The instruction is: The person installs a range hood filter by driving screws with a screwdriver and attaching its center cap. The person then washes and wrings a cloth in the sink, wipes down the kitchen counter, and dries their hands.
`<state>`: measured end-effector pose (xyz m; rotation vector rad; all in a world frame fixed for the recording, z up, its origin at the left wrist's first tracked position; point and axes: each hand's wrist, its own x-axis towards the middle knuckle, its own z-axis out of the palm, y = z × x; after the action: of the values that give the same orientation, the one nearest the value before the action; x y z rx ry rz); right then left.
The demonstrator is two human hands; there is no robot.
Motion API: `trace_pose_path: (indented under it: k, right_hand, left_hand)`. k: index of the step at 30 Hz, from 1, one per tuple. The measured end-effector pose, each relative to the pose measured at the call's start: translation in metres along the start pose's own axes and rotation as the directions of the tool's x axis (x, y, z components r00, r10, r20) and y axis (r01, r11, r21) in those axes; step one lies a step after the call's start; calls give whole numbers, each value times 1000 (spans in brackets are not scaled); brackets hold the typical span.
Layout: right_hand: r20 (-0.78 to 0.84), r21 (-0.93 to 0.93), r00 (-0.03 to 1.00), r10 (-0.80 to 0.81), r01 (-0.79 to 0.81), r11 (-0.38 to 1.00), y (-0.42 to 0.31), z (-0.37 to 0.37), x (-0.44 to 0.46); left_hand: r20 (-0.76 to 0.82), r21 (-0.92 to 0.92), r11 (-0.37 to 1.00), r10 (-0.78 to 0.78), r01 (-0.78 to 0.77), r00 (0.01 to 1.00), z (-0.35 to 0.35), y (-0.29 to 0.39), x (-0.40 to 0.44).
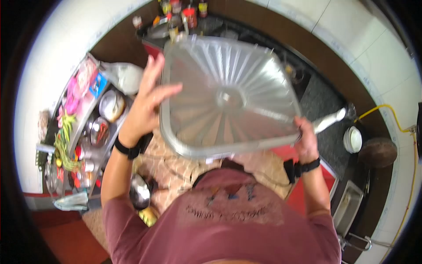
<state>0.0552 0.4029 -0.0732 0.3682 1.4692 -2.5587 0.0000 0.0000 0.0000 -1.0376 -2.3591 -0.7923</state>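
A large square metal lid or tray [198, 119] with ribs fanning out from a round centre is held up in front of my chest. At its left edge is my left hand [147, 99], fingers spread, one finger lying over the rim. My right hand [306, 138] grips the lower right corner, its fingers wrapped round the rim. The underside of the metal piece is hidden.
A dark counter [323, 103] curves behind, with jars [190, 17] at the back. Stacked white bowls [352, 140] and a sink [348, 207] are on the right. Shelves on the left hold bowls [111, 105] and vegetables [66, 127]. A steel bowl [140, 192] is below.
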Motion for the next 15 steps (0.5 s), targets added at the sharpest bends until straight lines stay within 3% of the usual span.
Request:
trace_pose_path:
  k: [2, 3, 6, 8, 11, 13, 15]
  right_hand:
    - [-81, -104, 996, -26, 18, 994, 8, -20, 11]
    - [-62, -48, 998, -5, 2, 999, -3, 0, 51]
    - [86, 31, 989, 123, -126, 992, -26, -25, 105]
    - [129, 68, 985, 115, -124, 990, -43, -18, 129]
    - [154, 115, 983, 99, -117, 986, -84, 11, 156]
    - [129, 93, 989, 72, -85, 992, -113, 23, 172]
    - [196, 82, 980, 21, -38, 996, -136, 25, 191]
  left_hand:
    - [31, -137, 990, 19, -14, 999, 11, -10, -7]
    - [110, -163, 987, 16, 2, 994, -18, -32, 43]
    - [26, -238, 966, 116, -106, 993, -4, -51, 87]
    - [-13, -247, 958, 146, -144, 989, -2, -61, 114]
    - [-86, -291, 953, 61, -83, 994, 1, -72, 152]
    - [-153, -392, 916, -160, 88, 975, 5, -83, 174]
    - [-162, -572, 808, -283, 144, 945, 8, -94, 194]
